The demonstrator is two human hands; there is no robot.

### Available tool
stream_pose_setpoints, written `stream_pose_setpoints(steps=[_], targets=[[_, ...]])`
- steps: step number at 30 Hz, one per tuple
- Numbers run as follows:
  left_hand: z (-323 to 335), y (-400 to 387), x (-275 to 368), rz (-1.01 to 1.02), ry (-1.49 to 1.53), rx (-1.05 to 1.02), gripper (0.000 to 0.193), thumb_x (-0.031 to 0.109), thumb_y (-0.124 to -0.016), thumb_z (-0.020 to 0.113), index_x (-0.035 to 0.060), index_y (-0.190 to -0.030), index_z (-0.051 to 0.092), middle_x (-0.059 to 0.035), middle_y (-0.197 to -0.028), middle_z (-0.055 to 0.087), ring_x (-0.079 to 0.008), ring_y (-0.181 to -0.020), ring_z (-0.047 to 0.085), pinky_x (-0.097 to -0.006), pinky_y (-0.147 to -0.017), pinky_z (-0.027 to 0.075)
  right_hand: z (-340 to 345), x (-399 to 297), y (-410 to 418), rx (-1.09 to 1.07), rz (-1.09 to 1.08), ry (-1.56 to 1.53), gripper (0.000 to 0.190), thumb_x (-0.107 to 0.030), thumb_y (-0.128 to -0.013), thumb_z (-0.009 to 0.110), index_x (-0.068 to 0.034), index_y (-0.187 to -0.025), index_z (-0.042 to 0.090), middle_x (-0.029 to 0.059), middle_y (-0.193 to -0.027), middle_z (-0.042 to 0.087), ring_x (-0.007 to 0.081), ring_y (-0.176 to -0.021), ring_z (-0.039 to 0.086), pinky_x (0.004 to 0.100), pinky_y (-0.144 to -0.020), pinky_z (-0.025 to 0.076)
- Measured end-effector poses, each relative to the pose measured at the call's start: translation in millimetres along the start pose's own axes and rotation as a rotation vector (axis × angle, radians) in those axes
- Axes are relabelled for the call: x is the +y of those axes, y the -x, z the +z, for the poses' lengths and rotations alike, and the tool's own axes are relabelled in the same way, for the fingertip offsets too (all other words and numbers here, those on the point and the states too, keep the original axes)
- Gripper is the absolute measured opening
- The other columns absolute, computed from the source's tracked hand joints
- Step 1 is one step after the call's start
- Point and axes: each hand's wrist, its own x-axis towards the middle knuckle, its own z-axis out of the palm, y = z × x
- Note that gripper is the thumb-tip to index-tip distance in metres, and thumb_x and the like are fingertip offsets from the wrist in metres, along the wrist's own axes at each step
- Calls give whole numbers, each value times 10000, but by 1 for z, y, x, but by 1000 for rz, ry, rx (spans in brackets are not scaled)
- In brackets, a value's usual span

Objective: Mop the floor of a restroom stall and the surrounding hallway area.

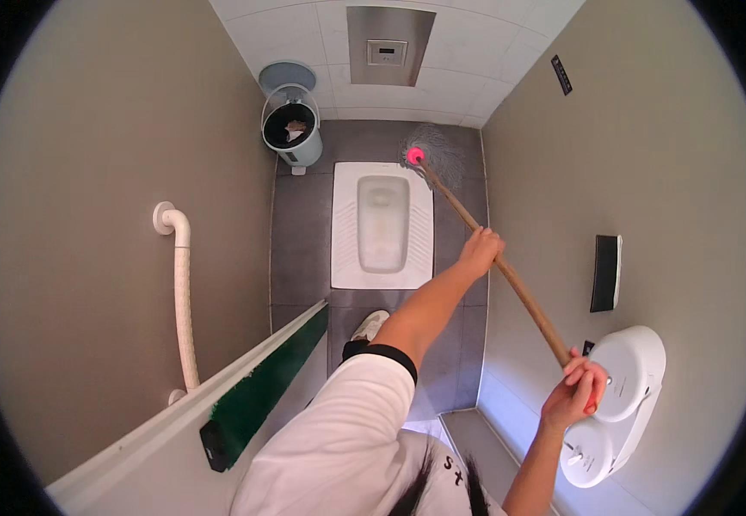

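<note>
A string mop with a wooden handle [528, 300] slants across the right side of the stall. Its grey strands [437, 155] lie spread on the floor tiles near the back wall, below a pink socket [415, 155]. My left hand [481, 251] is wrapped around the middle of the handle. At the upper end of the handle, my right hand [579, 390] grips it, with a bit of red showing at the fingers. A white squat toilet [341, 226] is set in the floor, and the strands touch or overlap its far right corner.
A pale blue pedal bin [302, 149] with its lid up stands at the back left, holding some waste. A white grab bar [182, 303] runs along the left wall. An open door [270, 387] juts in at lower left. A double paper dispenser [625, 380] projects from the right wall.
</note>
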Motion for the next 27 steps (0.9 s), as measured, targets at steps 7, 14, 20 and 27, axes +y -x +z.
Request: stream_pose_setpoints(steps=[7, 14, 20, 27], targets=[[-77, -15, -41, -124, 45, 181, 128, -20, -575, 560, 91, -620, 513, -61, -698, 511, -245, -778, 484, -337, -699, 395, 80, -25, -50, -257, -31, -27, 76, -35, -785, 409, -28, -777, 484, 30, -555, 410, 137, -571, 452, 428, -828, 382], [-122, 36, -53, -290, 93, 330, 138, -47, -583, 532, 80, -626, 498, -67, -679, 505, -259, -755, 486, -347, -664, 391, 118, -43, -38, -480, -75, -67, 63, -24, -764, 425, -13, -780, 485, 41, -561, 434, 147, -536, 466, 406, -774, 417], [-148, 94, -38, -395, 59, 463, 121, -32, -601, 533, 76, -646, 503, -65, -687, 509, -267, -766, 485, -365, -702, 362, 135, -69, -30, -557, -23, -220, 109, -17, -769, 390, -9, -823, 484, 28, -510, 405, 136, -484, 439, 395, -751, 427], [-169, 158, -12, -474, 37, 416, 139, -20, -602, 569, 99, -643, 512, -28, -680, 511, -220, -758, 490, -349, -685, 349, 125, -80, -29, -823, 45, -336, 116, -16, -777, 369, -21, -800, 482, 6, -469, 372, 111, -436, 380, 344, -620, 423]])
